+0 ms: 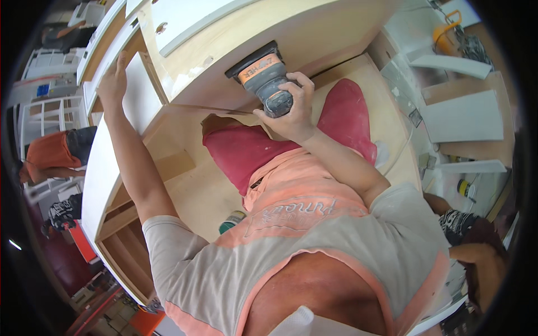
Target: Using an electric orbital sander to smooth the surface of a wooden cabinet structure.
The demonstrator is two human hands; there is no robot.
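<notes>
An orange and dark grey power sander (262, 79) sits in my right hand (298, 111), whose fingers wrap round its rounded body. Its black pad lies against the pale panel (314, 51) of a large wooden cabinet in front of me. My left hand (114, 81) is stretched out on the left, resting flat along the edge of a white cabinet part (143, 92); some of its fingertips are hard to make out. Patches of white filler mark the wood near that part. My legs in red trousers are folded under me inside the cabinet.
A green-labelled can (231, 222) stands by my left side. Open shelf compartments (128, 241) line the left. White panels (465, 116) and a yellow-orange tool (446, 33) lie at the right, where a co-worker (476, 252) is close. Other people (50, 150) work at the far left.
</notes>
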